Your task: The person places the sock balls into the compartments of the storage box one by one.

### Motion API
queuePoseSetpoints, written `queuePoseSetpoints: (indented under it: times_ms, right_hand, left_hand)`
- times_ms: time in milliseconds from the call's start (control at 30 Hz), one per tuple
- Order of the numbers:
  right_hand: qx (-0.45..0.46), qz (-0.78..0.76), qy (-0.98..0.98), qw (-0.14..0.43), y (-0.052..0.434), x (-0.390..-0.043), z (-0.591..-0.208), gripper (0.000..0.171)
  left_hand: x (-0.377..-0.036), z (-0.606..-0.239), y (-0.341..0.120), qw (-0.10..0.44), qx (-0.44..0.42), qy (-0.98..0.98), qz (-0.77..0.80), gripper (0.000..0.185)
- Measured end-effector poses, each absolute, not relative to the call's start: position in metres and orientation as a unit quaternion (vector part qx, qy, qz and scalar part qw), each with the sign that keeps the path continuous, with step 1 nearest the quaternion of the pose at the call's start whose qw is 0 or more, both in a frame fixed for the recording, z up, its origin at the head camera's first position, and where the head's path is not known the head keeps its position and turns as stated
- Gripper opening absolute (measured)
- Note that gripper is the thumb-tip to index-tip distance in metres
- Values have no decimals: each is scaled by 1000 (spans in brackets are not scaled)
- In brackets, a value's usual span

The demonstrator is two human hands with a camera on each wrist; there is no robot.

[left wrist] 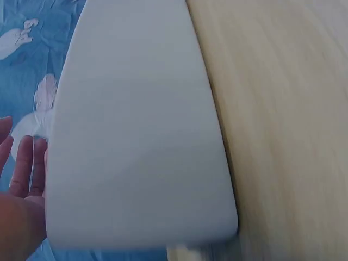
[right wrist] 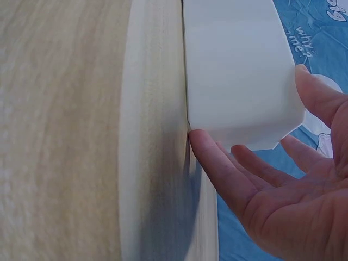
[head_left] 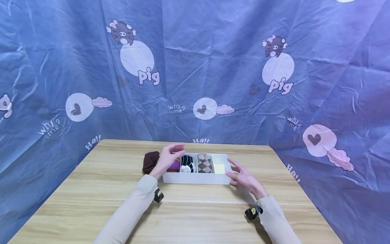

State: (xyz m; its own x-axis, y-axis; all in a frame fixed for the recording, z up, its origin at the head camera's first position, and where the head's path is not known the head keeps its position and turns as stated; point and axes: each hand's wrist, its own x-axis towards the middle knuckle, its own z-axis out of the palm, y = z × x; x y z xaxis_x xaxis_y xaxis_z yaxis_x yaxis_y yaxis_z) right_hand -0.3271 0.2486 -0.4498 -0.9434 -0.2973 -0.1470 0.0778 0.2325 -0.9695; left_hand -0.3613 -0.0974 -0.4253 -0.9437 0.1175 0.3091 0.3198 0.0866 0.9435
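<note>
A white organizer box with a row of compartments stands on the table. From left to right it holds a purple and orange roll, a black bundle with white stripes, an argyle-patterned sock-like roll and a pale yellow piece. My left hand is over the box's left end, fingers loosely extended, gripping nothing visible. At the right end my right hand rests its spread fingers against the end wall, thumb by the top front corner. In the right wrist view, the lowest fingertip is at the box's bottom edge.
A dark brown bundle lies on the wooden table just left of the box, partly behind my left hand. Blue printed fabric hangs behind the table's back edge and along both sides.
</note>
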Motion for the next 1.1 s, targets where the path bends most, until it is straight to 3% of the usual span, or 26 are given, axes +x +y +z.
queuePoseSetpoints:
  times_ms: [467,833,1100]
  right_hand:
    - [-59,-614,773,150,247,-327,-446,80]
    - [-65,-612,774,151,247,-327,-446,81]
    - [-66,-611,773,153,246,-326,-445,81]
  left_hand:
    - [-360,-428,-149,88,-139,-753,-638,38]
    - [-350,-410,-189,72,-139,-752,-640,40]
    - [-368,-431,-224,57,-120,-787,-602,51]
